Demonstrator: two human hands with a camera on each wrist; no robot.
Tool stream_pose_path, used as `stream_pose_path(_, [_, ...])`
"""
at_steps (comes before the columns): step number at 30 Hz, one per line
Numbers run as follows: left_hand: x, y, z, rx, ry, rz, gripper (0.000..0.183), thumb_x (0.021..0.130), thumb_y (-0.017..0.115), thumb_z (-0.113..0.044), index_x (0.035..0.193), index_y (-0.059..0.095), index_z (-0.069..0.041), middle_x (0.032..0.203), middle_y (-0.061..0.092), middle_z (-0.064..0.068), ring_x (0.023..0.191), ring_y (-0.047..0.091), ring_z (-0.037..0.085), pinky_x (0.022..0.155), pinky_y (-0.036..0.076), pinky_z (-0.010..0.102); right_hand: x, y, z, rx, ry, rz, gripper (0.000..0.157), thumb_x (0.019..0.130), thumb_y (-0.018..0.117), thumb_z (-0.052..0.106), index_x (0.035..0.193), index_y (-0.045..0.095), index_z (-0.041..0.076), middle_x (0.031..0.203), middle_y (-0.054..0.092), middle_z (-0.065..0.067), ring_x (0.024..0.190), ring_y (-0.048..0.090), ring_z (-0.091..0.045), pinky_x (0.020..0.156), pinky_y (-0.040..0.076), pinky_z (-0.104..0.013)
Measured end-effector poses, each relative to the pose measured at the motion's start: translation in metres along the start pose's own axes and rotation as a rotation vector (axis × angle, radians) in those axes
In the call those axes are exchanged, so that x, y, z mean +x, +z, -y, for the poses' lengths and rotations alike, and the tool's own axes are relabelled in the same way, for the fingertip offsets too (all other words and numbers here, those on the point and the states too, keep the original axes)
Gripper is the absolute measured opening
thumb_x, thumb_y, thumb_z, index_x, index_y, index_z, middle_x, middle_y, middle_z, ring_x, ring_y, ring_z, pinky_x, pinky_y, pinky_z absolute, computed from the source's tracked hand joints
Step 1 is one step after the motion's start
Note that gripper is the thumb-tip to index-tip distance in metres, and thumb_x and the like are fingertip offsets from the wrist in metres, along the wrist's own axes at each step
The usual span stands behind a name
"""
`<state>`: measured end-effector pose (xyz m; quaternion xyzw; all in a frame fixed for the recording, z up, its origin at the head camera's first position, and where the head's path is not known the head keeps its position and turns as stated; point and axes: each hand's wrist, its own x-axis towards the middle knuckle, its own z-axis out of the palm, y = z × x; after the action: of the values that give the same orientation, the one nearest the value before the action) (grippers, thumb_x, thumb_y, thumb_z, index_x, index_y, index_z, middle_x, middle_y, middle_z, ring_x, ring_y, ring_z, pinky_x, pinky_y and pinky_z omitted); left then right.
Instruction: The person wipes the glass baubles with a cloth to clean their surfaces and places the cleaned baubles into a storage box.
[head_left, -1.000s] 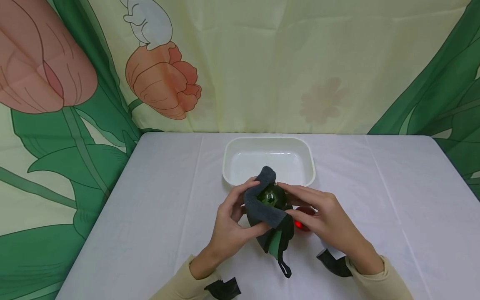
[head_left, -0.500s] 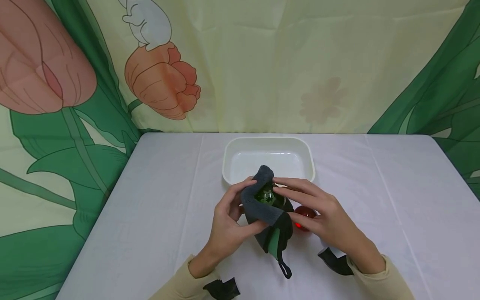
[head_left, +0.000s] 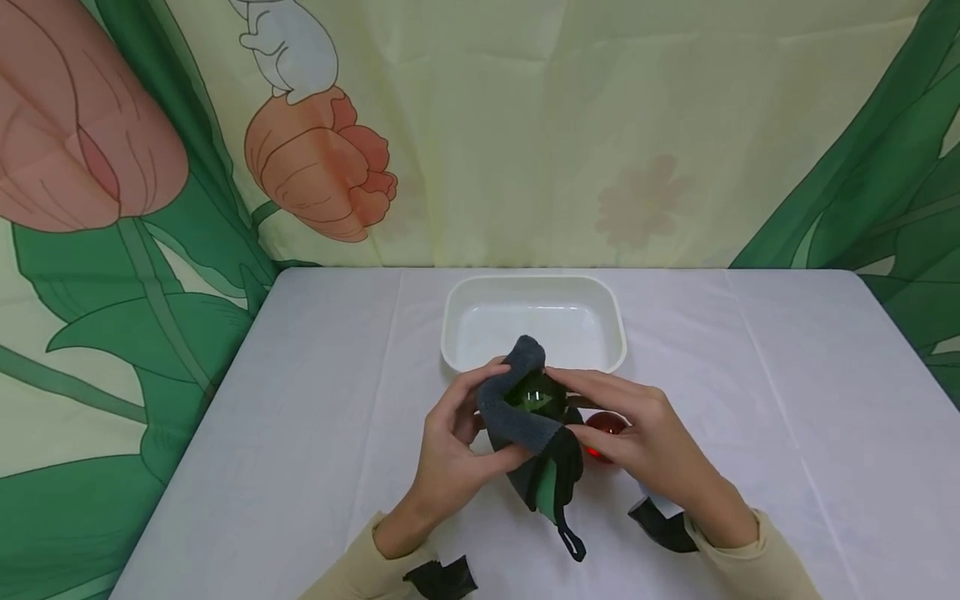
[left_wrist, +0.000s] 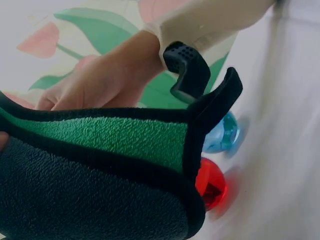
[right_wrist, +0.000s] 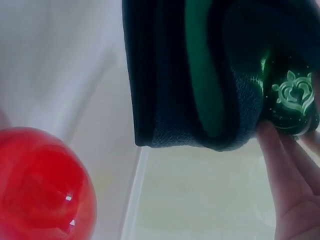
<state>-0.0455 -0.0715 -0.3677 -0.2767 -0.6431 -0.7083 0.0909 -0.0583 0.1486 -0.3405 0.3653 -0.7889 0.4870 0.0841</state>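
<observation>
Near the table's middle my left hand (head_left: 457, 454) grips a folded cloth (head_left: 517, 425), dark grey outside and green inside, with black edging and a hanging loop. A dark green glass ball (head_left: 538, 395) sits in the cloth's fold. My right hand (head_left: 647, 417) holds that ball from the right, fingers along its far side and thumb near the cloth's edge. The right wrist view shows a pale heart-shaped design on the green ball (right_wrist: 295, 97). In the left wrist view the cloth (left_wrist: 100, 185) hides the ball and most of the left hand's fingers.
A red ball (head_left: 606, 425) rests on the white-covered table (head_left: 360, 375), partly behind my right hand. Beside it is a light blue ball (left_wrist: 223, 134), seen in the left wrist view. A white rectangular tray (head_left: 534, 280) stands just beyond the hands.
My right fingers lifted and spread half a second ago, then settled back on the green ball. Its pale pattern, visible on top earlier, is less visible from above now. The left hand keeps its hold.
</observation>
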Motion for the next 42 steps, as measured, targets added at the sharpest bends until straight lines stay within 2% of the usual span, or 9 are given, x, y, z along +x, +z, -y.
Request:
stream_pose_path(3, [0.0000,-0.0004,0.0004,0.001,0.005,-0.007,0.067,0.069,0.073,0.011,0.129,0.045,-0.002,0.137,0.044,0.014,0.115,0.051,0.032,0.080,0.051,0.037,0.0010,0.0004,-0.0006,0.015,-0.031,0.012,0.060,0.074,0.074,0.000,0.129,0.052,0.005,0.126,0.055,-0.007,0.102,0.060,-0.017,0.068,0.054,-0.025])
stream_pose_path(7, [0.0001,-0.0005,0.0007,0.010,0.007,-0.013,0.067,0.069,0.073,0.011,0.129,0.044,-0.001,0.137,0.043,0.014,0.116,0.051,0.032,0.080,0.051,0.036,0.0033,0.0002,-0.0008,-0.026,-0.121,0.008,0.045,0.086,0.064,0.019,0.128,0.054,0.005,0.129,0.051,-0.010,0.102,0.057,-0.014,0.065,0.051,-0.016])
stream_pose_path(13, [-0.0009,0.0004,0.0016,0.010,-0.002,-0.005,0.067,0.070,0.072,0.011,0.129,0.044,-0.001,0.137,0.042,0.014,0.115,0.051,0.032,0.079,0.051,0.036,0.0038,-0.0002,-0.0010,-0.073,-0.215,-0.017,0.039,0.092,0.054,0.028,0.121,0.060,0.003,0.126,0.053,-0.014,0.084,0.053,-0.009,0.057,0.041,-0.009])
stream_pose_path(17, [-0.0007,0.0008,0.0029,0.011,-0.011,0.003,0.067,0.070,0.073,0.010,0.130,0.044,-0.003,0.137,0.043,0.013,0.112,0.053,0.031,0.079,0.051,0.037,0.0016,-0.0014,0.0006,-0.064,-0.135,-0.013,0.042,0.086,0.065,0.020,0.124,0.058,0.005,0.125,0.055,-0.009,0.084,0.058,-0.008,0.060,0.046,-0.011])
stream_pose_path(23, [-0.0008,0.0006,0.0038,-0.007,-0.006,0.008,0.067,0.070,0.073,0.011,0.129,0.045,-0.001,0.136,0.044,0.013,0.109,0.054,0.032,0.079,0.051,0.040,-0.0014,-0.0022,0.0032,-0.045,0.032,-0.009,0.060,0.070,0.076,-0.003,0.125,0.057,0.008,0.119,0.061,-0.005,0.094,0.064,-0.012,0.068,0.053,-0.022])
stream_pose_path(29, [0.0005,-0.0013,0.0023,-0.006,0.005,-0.006,0.068,0.068,0.073,0.013,0.129,0.044,0.000,0.136,0.043,0.015,0.112,0.052,0.032,0.083,0.050,0.040,-0.0001,-0.0008,0.0026,-0.018,0.027,0.008,0.061,0.072,0.074,-0.003,0.128,0.054,0.009,0.124,0.057,-0.004,0.101,0.061,-0.015,0.067,0.054,-0.024])
stream_pose_path(33, [0.0018,-0.0027,0.0018,-0.022,0.010,-0.014,0.069,0.068,0.072,0.015,0.129,0.044,0.001,0.136,0.044,0.015,0.114,0.051,0.033,0.085,0.049,0.041,0.0019,0.0010,0.0019,-0.035,-0.052,0.019,0.059,0.077,0.071,-0.002,0.131,0.051,0.008,0.132,0.050,-0.006,0.098,0.057,-0.012,0.063,0.051,-0.016])
stream_pose_path(39, [0.0015,-0.0028,0.0014,-0.028,0.012,-0.013,0.068,0.068,0.072,0.015,0.129,0.044,0.002,0.136,0.043,0.015,0.116,0.050,0.033,0.086,0.048,0.041,0.0069,0.0059,-0.0004,-0.108,-0.245,-0.018,0.035,0.092,0.055,0.018,0.124,0.057,0.003,0.130,0.050,-0.014,0.116,0.051,-0.024,0.085,0.045,-0.015])
stream_pose_path(42, [0.0006,-0.0026,0.0010,-0.033,0.012,-0.014,0.068,0.068,0.072,0.015,0.129,0.044,0.003,0.137,0.043,0.015,0.117,0.049,0.033,0.086,0.048,0.041,0.0080,0.0071,-0.0001,-0.115,-0.278,-0.033,0.034,0.095,0.049,0.021,0.122,0.058,0.002,0.128,0.052,-0.016,0.118,0.049,-0.027,0.090,0.043,-0.018])
